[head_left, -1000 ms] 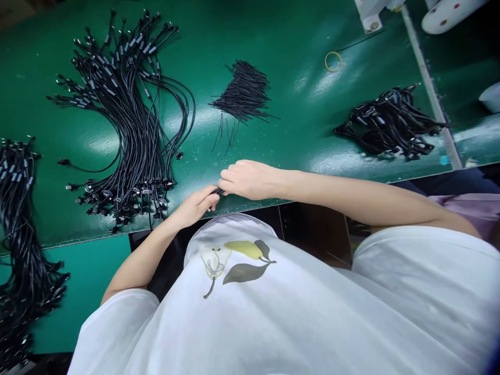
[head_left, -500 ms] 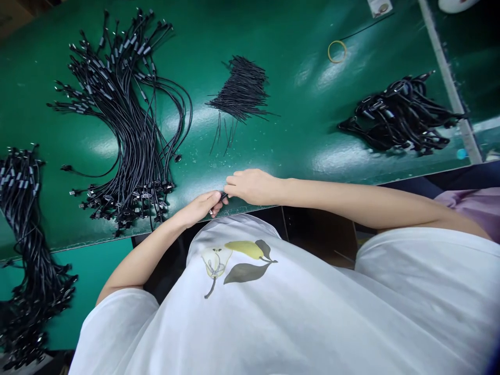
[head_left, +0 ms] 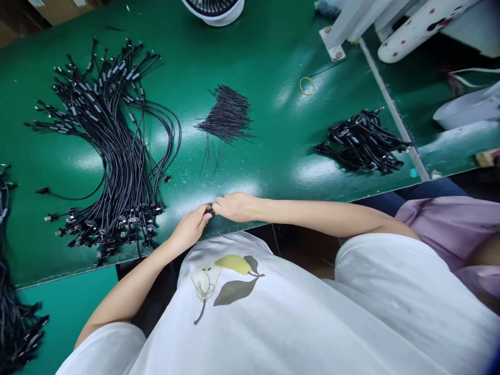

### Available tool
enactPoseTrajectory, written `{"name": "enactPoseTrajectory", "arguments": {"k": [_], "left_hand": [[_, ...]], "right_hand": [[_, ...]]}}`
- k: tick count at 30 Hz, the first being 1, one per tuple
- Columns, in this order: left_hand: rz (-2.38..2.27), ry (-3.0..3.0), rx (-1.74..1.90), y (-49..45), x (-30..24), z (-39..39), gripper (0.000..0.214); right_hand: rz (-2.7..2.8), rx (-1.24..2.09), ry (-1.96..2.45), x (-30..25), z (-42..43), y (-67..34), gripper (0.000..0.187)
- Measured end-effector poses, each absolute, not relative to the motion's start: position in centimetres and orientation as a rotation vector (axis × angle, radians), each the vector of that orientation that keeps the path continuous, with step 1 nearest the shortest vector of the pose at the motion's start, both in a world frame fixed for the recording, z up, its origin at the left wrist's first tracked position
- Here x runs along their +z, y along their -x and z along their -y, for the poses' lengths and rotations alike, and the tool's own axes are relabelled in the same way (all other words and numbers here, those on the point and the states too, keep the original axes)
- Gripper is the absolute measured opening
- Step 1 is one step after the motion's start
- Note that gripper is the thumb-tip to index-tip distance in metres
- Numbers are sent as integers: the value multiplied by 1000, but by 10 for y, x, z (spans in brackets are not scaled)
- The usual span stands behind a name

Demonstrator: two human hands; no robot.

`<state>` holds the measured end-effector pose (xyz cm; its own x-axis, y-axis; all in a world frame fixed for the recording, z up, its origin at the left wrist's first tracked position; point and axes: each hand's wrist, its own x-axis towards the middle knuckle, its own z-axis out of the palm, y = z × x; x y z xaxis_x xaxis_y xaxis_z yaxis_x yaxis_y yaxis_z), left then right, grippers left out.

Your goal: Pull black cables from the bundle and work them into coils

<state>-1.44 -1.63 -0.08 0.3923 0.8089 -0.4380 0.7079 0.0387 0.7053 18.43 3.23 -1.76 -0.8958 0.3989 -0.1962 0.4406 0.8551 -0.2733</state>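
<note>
At the front edge of the table, my left hand is closed on a small dark bundle of black cable. Meeting it from the right, my right hand pinches the same cable with its fingers drawn together. Most of the cable is hidden inside the two hands. Left of them lies a large spread of black cables with plugs at both ends. Beyond the hands is a pile of short thin black ties, a few of them strewn loose on its near side.
Coiled black cables lie in a heap at right, near a metal strip. Farther back are a yellow ring, a small fan and a white bracket. More cables hang at far left. A person in a purple top sits at right.
The camera view has tilted up, bringing the fan and bracket into sight. Both hands stay together on the cable; the metal tip seen below my left hand is now hidden.
</note>
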Motion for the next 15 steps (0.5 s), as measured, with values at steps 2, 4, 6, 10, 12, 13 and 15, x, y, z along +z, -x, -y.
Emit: {"name": "enactPoseTrajectory", "arguments": {"k": [2,4,6,10,12,13,15], "left_hand": [[-1379,-1679,173,18,-5,15,23],[-1426,-1515,306,24,-13,12,24],[-1423,-1189,568,29,-20,9,30],[-1210,-629,996,26,-16,3,38],[-1126,-533,1020,21,-8,1,39],[-1101,-515,1021,19,-4,1,39],[-1075,-509,1041,16,3,3,37]], "right_hand": [[-2920,-593,-598,-20,-45,-189,31],[-2974,-807,-672,-23,-67,-203,24],[-2973,-935,-1191,-28,-96,-229,24],[-2491,-708,-2354,-49,-152,-282,16],[-2436,-716,-2367,-58,-166,-296,4],[-2432,-733,-2357,-61,-169,-300,6],[-2437,-759,-2364,-61,-167,-302,11]]}}
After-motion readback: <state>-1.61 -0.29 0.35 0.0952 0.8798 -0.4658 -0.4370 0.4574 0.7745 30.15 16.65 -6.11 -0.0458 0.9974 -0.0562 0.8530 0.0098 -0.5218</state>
